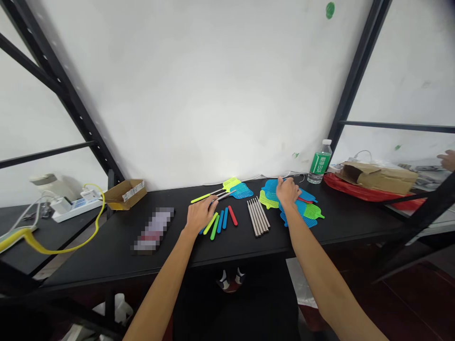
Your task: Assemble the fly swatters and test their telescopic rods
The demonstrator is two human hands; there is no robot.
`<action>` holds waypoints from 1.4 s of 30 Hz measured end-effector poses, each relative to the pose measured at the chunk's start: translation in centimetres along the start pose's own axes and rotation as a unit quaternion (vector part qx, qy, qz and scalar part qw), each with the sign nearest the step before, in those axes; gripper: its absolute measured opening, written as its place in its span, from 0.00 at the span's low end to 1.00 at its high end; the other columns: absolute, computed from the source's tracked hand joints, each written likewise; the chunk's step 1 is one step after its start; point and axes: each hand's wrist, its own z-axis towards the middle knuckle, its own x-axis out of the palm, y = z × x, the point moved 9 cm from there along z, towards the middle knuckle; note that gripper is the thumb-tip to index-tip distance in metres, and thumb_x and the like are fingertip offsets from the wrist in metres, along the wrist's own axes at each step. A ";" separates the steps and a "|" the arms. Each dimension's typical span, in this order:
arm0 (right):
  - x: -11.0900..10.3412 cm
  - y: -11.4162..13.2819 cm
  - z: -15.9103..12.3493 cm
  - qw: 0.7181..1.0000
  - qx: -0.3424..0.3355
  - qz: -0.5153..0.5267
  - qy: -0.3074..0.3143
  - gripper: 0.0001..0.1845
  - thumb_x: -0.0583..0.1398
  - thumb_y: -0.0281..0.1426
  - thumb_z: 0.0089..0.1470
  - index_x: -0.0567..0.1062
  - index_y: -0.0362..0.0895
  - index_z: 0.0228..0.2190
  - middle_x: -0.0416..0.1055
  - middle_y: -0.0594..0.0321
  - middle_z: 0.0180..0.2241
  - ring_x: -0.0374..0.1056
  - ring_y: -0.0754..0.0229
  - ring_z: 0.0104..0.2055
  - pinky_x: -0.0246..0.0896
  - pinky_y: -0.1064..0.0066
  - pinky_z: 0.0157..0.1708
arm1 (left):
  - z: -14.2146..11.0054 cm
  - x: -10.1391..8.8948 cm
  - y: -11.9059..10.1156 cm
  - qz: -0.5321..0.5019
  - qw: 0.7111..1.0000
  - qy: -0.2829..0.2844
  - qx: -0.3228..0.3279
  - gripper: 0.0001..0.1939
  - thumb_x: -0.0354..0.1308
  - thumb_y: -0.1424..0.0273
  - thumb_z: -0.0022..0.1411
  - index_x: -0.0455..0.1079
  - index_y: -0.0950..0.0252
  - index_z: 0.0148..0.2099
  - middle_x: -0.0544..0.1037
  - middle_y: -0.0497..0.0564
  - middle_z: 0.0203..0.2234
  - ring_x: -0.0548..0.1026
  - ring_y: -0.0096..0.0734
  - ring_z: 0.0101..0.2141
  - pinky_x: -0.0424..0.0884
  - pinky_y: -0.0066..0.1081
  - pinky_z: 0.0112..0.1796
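Note:
On the black table (pixel 106 246) my left hand (pixel 199 214) rests over a row of coloured plastic handles (pixel 222 219), its fingers curled on one of them. Just beyond lie two assembled fly swatters (pixel 232 188), one yellow-green and one blue. My right hand (pixel 287 192) lies flat with fingers spread on a heap of blue and yellow-green swatter heads (pixel 305 210). Between my hands sits a bundle of several thin metal rods (pixel 259 216).
A green-labelled water bottle (pixel 320 162) stands at the back right beside a brown paper bag (pixel 378 176) on red cloth. A small cardboard box (pixel 125 193) and a blurred flat object (pixel 153 229) lie at the left. Another person's hand (pixel 447 160) shows at the far right.

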 end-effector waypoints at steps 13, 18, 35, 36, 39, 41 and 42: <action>-0.5 0.7 -0.1 0.998 -0.013 0.063 -0.017 0.23 0.42 0.43 0.66 0.61 0.38 0.49 0.74 0.43 0.42 0.68 0.40 0.49 0.52 0.56 0.49 | 0.1 0.3 -0.2 0.018 1.000 0.005 0.016 0.24 0.42 0.51 0.70 0.76 0.56 0.44 0.81 0.50 0.37 0.77 0.35 0.36 0.58 0.29 0.29; -0.4 0.9 -0.2 0.996 -0.017 0.093 -0.007 0.24 0.41 0.45 0.66 0.60 0.39 0.49 0.72 0.43 0.45 0.69 0.41 0.47 0.56 0.62 0.39 | 0.1 0.4 -0.1 0.027 0.999 -0.001 0.019 0.23 0.42 0.52 0.70 0.76 0.56 0.44 0.81 0.51 0.37 0.77 0.36 0.37 0.57 0.30 0.28; 1.1 5.1 -2.4 0.963 -0.166 0.193 0.086 0.23 0.49 0.50 0.60 0.66 0.46 0.46 0.69 0.62 0.28 0.67 0.52 0.33 0.56 0.68 0.34 | 0.1 0.7 0.2 0.018 1.000 0.008 0.020 0.23 0.42 0.53 0.70 0.75 0.57 0.45 0.80 0.51 0.37 0.77 0.37 0.37 0.58 0.30 0.28; 1.2 5.2 -2.4 0.961 -0.161 0.209 0.088 0.24 0.50 0.50 0.59 0.65 0.46 0.47 0.69 0.63 0.27 0.67 0.52 0.32 0.56 0.68 0.34 | 0.1 0.7 0.2 0.017 1.000 0.006 0.019 0.23 0.42 0.53 0.70 0.75 0.57 0.45 0.80 0.51 0.37 0.77 0.37 0.37 0.59 0.30 0.29; 1.4 4.9 -2.2 0.954 -0.124 0.256 0.097 0.25 0.53 0.48 0.56 0.65 0.45 0.49 0.69 0.62 0.30 0.66 0.54 0.33 0.58 0.68 0.35 | 0.1 0.5 0.4 0.009 1.000 -0.006 0.012 0.23 0.42 0.53 0.70 0.75 0.57 0.46 0.81 0.51 0.39 0.77 0.36 0.38 0.60 0.29 0.30; 1.9 4.7 -2.0 0.946 -0.091 0.290 0.113 0.25 0.55 0.43 0.53 0.65 0.44 0.50 0.70 0.60 0.35 0.66 0.56 0.33 0.59 0.69 0.34 | 0.1 0.2 0.5 -0.001 1.000 -0.015 0.003 0.22 0.43 0.53 0.70 0.75 0.57 0.47 0.80 0.51 0.40 0.77 0.36 0.40 0.61 0.29 0.31; 2.2 4.7 -2.0 0.941 -0.076 0.307 0.122 0.25 0.55 0.39 0.51 0.64 0.43 0.50 0.70 0.60 0.36 0.65 0.57 0.32 0.59 0.69 0.33 | 0.0 0.1 0.6 -0.005 1.000 -0.018 -0.001 0.22 0.43 0.53 0.70 0.75 0.57 0.47 0.80 0.51 0.41 0.77 0.36 0.40 0.61 0.29 0.32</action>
